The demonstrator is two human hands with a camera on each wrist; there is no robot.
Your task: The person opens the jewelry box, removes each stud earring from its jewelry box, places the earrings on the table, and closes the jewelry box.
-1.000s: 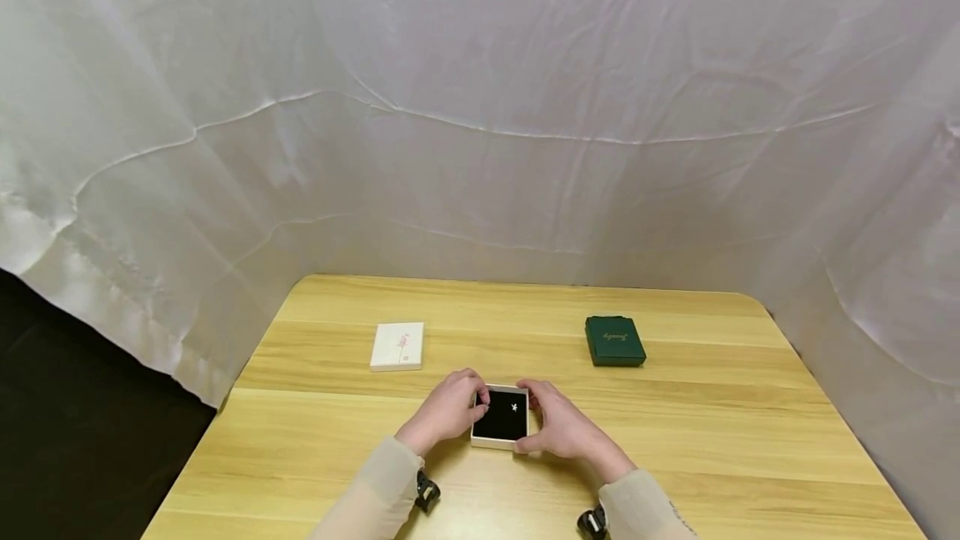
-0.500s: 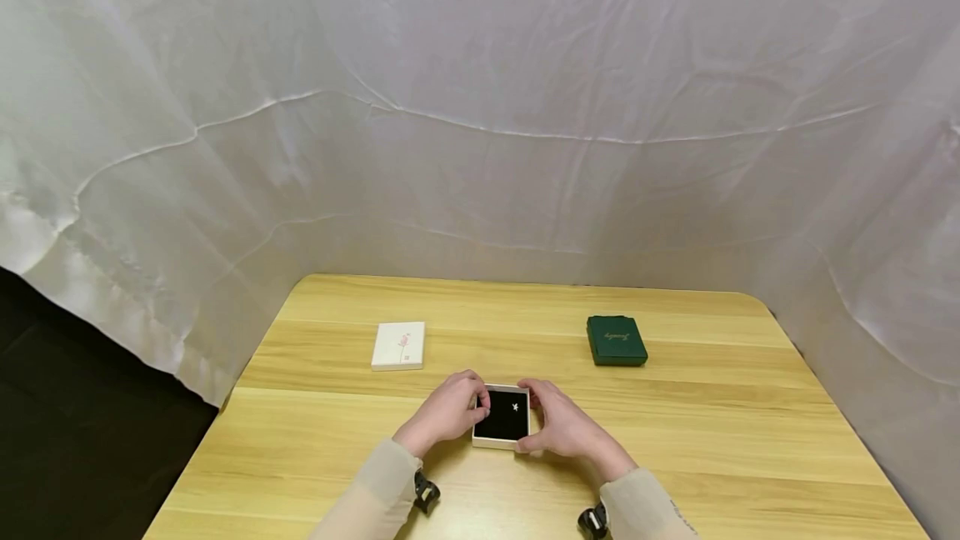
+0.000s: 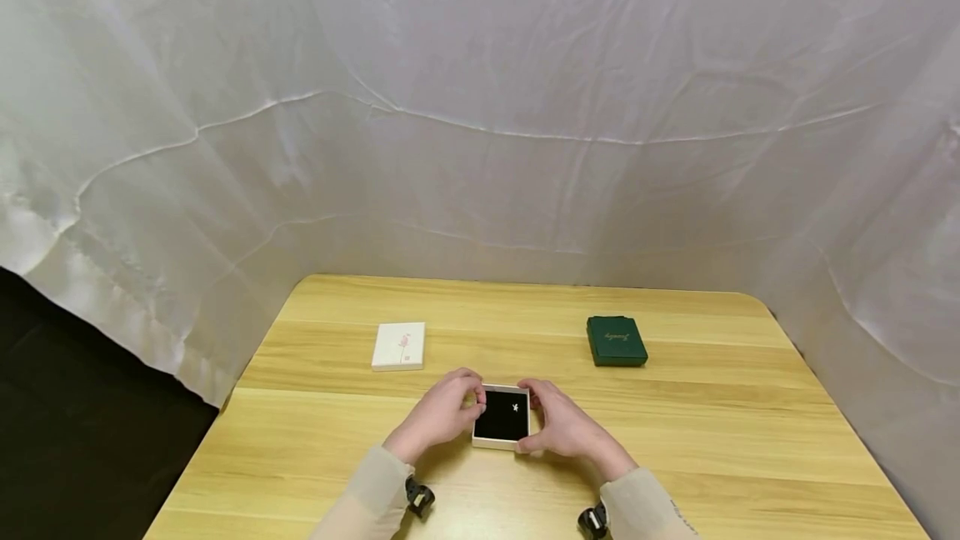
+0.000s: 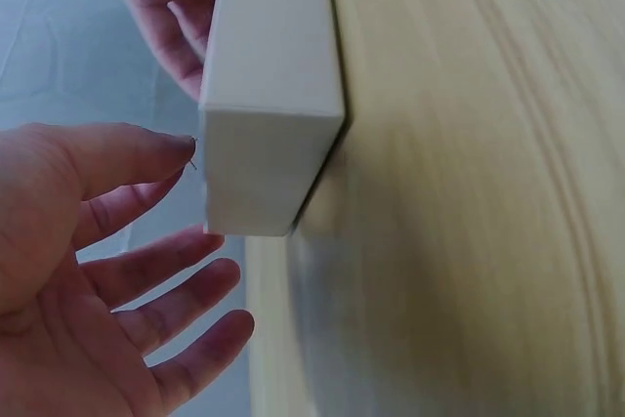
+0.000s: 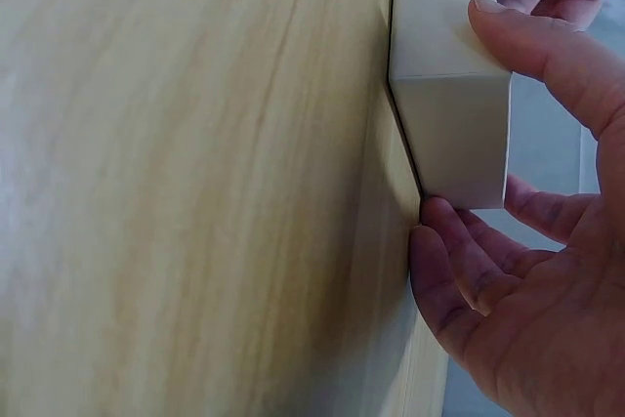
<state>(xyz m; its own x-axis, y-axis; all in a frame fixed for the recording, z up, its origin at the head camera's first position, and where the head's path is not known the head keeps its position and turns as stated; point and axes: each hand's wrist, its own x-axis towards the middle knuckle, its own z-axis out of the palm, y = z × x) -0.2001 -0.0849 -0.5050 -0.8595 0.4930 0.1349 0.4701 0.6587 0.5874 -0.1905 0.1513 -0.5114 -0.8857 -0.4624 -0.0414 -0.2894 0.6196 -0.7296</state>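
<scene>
A small white jewelry box [image 3: 493,443] sits uncovered on the wooden table, lined with a black pad [image 3: 500,425]. One silvery, star-like earring [image 3: 515,408] is on the pad's right half. My right hand [image 3: 566,425] grips the box by its right side, with the thumb [image 5: 537,46] at the near wall and the fingers around the far corner. My left hand [image 3: 444,411] is at the box's left rim, its thumb and forefinger pinching a tiny earring; only its thin pin [image 4: 192,161] shows beside the fingertip. The other left fingers are spread loosely.
A white lid [image 3: 398,347] with a pink flower print lies at the back left of the table. A dark green jewelry box [image 3: 617,341] with gold lettering lies at the back right. Pale cloth [image 3: 480,190] hangs around the table's back and sides.
My left hand has drawn slightly left, from over the black pad to the box's left rim, still pinching the tiny earring. The right hand and the box stay nearly still.
</scene>
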